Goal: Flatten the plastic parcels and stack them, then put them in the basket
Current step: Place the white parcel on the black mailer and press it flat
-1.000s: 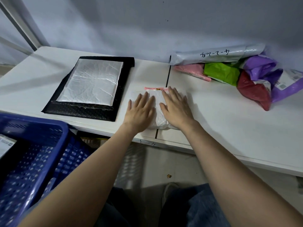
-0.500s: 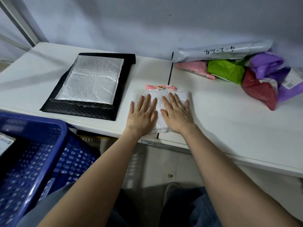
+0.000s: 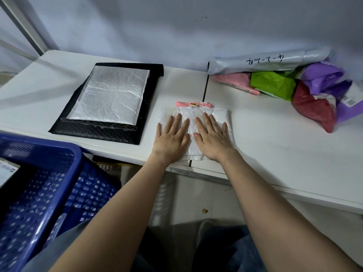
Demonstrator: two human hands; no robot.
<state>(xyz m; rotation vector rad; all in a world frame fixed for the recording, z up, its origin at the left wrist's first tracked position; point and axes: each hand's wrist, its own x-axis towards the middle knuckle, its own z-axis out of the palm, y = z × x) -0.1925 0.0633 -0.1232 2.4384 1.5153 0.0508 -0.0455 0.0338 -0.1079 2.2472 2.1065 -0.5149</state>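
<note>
Seen from the head camera, both palms lie flat on a white bubble mailer at the near edge of the white table. The left hand and the right hand have slid back toward the person since a second ago, when the fingertips reached the pink strip along the mailer's far edge; more of the mailer's far part is now bare. Fingers are straight and spread on both hands, pressing down and gripping nothing. The mailer itself lies where it did, across the dark seam between the two tabletops.

To the left, unchanged, a silver bubble mailer lies stacked on a larger black bubble mailer. A blue perforated basket sits below the table's front edge at lower left, with a label partly visible inside it.

At the far right of the table, against the pale grey wall, unflattened parcels are heaped: a long grey parcel with handwriting, a pink parcel, a green parcel, a red parcel and a purple parcel touching one another. A metal frame slants at upper left. Below the table are a pale floor and the person's dark trousers.
</note>
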